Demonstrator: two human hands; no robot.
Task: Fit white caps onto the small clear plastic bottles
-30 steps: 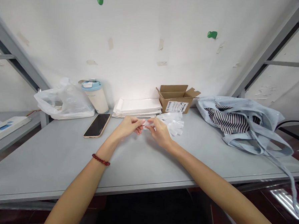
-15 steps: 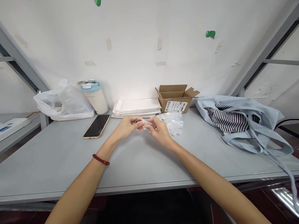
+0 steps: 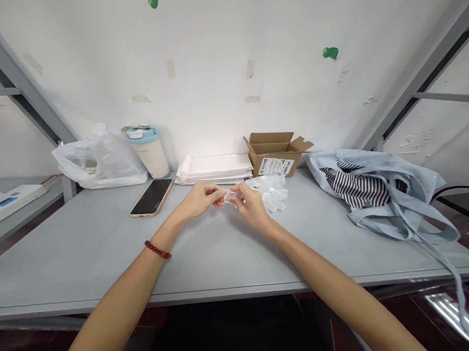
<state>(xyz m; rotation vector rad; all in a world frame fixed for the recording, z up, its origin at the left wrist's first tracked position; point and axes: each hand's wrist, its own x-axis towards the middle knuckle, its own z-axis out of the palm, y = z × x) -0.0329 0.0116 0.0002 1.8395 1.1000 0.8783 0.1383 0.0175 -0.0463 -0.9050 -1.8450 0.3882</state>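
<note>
Between my two hands is a small clear plastic piece (image 3: 231, 193), mostly covered by my fingers; its exact kind does not show. My left hand (image 3: 204, 199) pinches its left end between thumb and fingertips. From the other side my right hand (image 3: 252, 203) grips it with thumb and forefinger. Both hands are just above the grey table (image 3: 214, 253). Right behind my right hand lies a loose pile of clear plastic pieces (image 3: 275, 192), which look like short tubes or curled strips.
Behind my hands are a stack of white envelopes (image 3: 217, 168) and an open cardboard box (image 3: 277, 159). To the left are a phone (image 3: 152, 197), a blue-lidded cup (image 3: 151, 155) and a white plastic bag (image 3: 101, 160). A light blue cloth bag (image 3: 379, 188) lies at right.
Both hands stay in almost the same place. A thin pinkish loop visible at the left fingertips earlier no longer shows, and the fingers have shifted slightly on the clear piece.
</note>
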